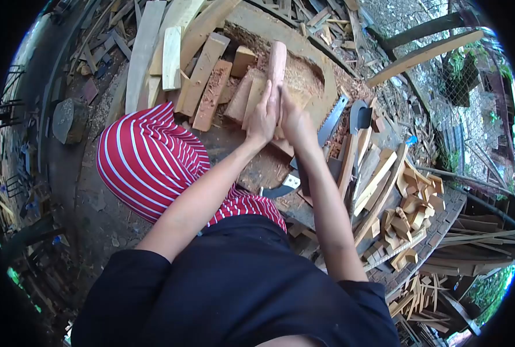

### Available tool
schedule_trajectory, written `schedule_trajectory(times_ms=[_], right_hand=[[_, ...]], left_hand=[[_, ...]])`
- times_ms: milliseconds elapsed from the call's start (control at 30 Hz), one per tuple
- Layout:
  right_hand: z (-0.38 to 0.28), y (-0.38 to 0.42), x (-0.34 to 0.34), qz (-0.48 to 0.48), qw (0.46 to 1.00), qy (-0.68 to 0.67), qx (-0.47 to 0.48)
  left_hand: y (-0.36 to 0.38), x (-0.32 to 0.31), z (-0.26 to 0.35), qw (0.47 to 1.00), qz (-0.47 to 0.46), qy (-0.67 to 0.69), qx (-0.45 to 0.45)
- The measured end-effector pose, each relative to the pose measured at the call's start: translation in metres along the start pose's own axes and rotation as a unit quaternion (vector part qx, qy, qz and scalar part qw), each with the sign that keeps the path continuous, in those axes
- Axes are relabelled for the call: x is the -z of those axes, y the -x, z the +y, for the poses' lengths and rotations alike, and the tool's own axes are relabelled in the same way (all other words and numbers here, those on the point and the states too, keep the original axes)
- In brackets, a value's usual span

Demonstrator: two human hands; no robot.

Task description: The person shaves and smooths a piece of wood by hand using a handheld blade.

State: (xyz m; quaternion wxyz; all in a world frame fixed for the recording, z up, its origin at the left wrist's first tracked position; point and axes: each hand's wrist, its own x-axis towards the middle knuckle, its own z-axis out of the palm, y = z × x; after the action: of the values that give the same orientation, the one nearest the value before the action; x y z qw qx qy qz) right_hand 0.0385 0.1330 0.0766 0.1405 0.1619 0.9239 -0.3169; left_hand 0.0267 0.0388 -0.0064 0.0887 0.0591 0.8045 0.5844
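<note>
A rounded, pinkish piece of wood [277, 61] stands out beyond my hands, pointing away from me. My left hand [261, 120] is closed around its near part from the left side. My right hand [296, 120] is pressed close on the other side, blurred by motion, its fingers curled. A narrow dark edge shows between the hands against the wood; what it belongs to is hidden. Beneath lies a wooden block [253, 95] among shavings. To the right of my right hand rests a toothed saw blade [333, 120]. A dark curved handle [281, 188] with a pale plate lies below my hands.
Boards [209, 75] and long planks [146, 55] lie to the left and far side. A dark curved tool part [360, 117] sits at right, near stacked wood strips [376, 176] and cut wooden pieces [410, 211]. Red striped cloth [147, 156] covers my left leg. A log stump [69, 120] stands far left.
</note>
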Motion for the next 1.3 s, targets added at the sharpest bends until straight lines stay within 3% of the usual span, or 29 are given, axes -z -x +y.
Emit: schedule_trajectory(times_ms=[33, 100, 133, 167, 200, 233, 267, 300, 333, 367, 433, 467, 567, 633, 767, 833, 867, 900, 933, 967, 1000, 1033, 1100, 1167, 1200, 1300], right_hand=[[0.006, -0.01, -0.002, 0.035, 0.998, 0.044, 0.033], [0.008, -0.006, -0.004, 0.001, 0.998, -0.019, 0.054], [0.004, 0.005, -0.01, 0.023, 0.998, -0.021, 0.061], [0.012, 0.011, -0.022, 0.088, 0.979, -0.058, 0.176], [0.014, 0.008, -0.018, -0.012, 0.996, -0.048, 0.071], [0.036, -0.023, -0.035, -0.052, 0.942, -0.331, 0.034], [0.063, -0.04, -0.044, 0.02, 0.971, -0.189, 0.145], [-0.011, -0.017, 0.007, -0.054, 0.999, 0.001, -0.002], [0.018, -0.027, -0.011, 0.016, 0.996, -0.026, 0.087], [0.015, -0.018, -0.009, 0.012, 0.995, -0.024, 0.099], [-0.001, 0.008, -0.006, 0.03, 0.99, -0.013, 0.138], [-0.006, 0.014, -0.003, 0.028, 0.989, -0.005, 0.146], [0.013, -0.016, -0.001, -0.002, 0.994, -0.025, 0.106], [0.004, -0.007, 0.003, 0.018, 0.99, -0.024, 0.141], [-0.018, 0.017, 0.006, -0.03, 0.997, 0.006, 0.065], [-0.009, -0.013, 0.004, -0.035, 0.996, -0.07, 0.042], [0.006, -0.027, -0.006, -0.04, 0.997, -0.051, 0.05], [0.035, -0.044, -0.024, -0.035, 0.998, -0.028, 0.048], [0.074, -0.062, -0.063, 0.109, 0.941, -0.182, 0.265], [0.08, -0.061, -0.055, 0.056, 0.966, -0.174, 0.182], [0.068, -0.044, -0.033, -0.032, 0.946, -0.32, 0.026], [0.049, -0.03, -0.01, -0.117, 0.871, -0.462, -0.118], [0.031, -0.022, 0.001, -0.033, 0.862, -0.493, -0.116], [0.044, -0.029, -0.003, 0.026, 0.917, -0.398, -0.025], [0.047, -0.034, -0.004, 0.017, 0.922, -0.387, -0.027], [0.049, -0.046, -0.011, 0.037, 0.966, -0.256, -0.001]], left_hand=[[0.002, -0.008, -0.001, 1.0, -0.004, 0.028, 0.001], [-0.019, -0.004, -0.002, 0.998, 0.025, 0.063, -0.009], [-0.017, 0.006, 0.022, 0.999, 0.02, -0.011, 0.038], [-0.018, 0.0, 0.01, 0.998, 0.017, -0.049, 0.03], [-0.018, -0.009, 0.009, 0.984, 0.148, 0.047, -0.091], [-0.016, -0.006, 0.008, 0.994, 0.066, 0.089, -0.012], [-0.014, 0.006, 0.023, 0.989, -0.071, -0.066, 0.109], [-0.014, -0.019, -0.003, 0.988, 0.115, 0.058, -0.079], [-0.013, -0.012, 0.001, 0.998, 0.049, -0.002, 0.028], [-0.012, -0.001, 0.015, 0.995, 0.012, 0.024, 0.096], [-0.014, -0.014, 0.002, 0.995, 0.09, 0.035, 0.016], [-0.013, -0.013, -0.001, 0.997, 0.036, 0.017, 0.062], [-0.007, 0.003, 0.024, 0.996, -0.007, -0.045, 0.08], [-0.009, -0.006, 0.016, 0.996, 0.011, -0.028, 0.088], [-0.007, -0.007, 0.01, 0.997, 0.063, 0.013, 0.044], [-0.008, 0.031, 0.059, 0.977, -0.09, 0.001, 0.191], [-0.011, 0.015, 0.023, 0.998, 0.004, 0.043, 0.043], [-0.02, -0.012, -0.007, 0.985, 0.092, 0.101, -0.107], [-0.022, 0.0, 0.001, 0.999, 0.006, 0.017, -0.037], [-0.021, 0.001, -0.004, 0.997, 0.029, -0.005, -0.067], [-0.02, 0.012, 0.005, 0.984, -0.037, 0.158, 0.074], [-0.021, 0.014, -0.012, 0.951, -0.066, 0.287, 0.099], [-0.012, 0.047, 0.024, 0.886, -0.053, 0.385, 0.253], [-0.009, 0.057, 0.003, 0.864, -0.071, 0.417, 0.272], [-0.011, 0.063, -0.003, 0.839, -0.085, 0.452, 0.29], [-0.002, 0.079, 0.004, 0.844, -0.095, 0.45, 0.276]])
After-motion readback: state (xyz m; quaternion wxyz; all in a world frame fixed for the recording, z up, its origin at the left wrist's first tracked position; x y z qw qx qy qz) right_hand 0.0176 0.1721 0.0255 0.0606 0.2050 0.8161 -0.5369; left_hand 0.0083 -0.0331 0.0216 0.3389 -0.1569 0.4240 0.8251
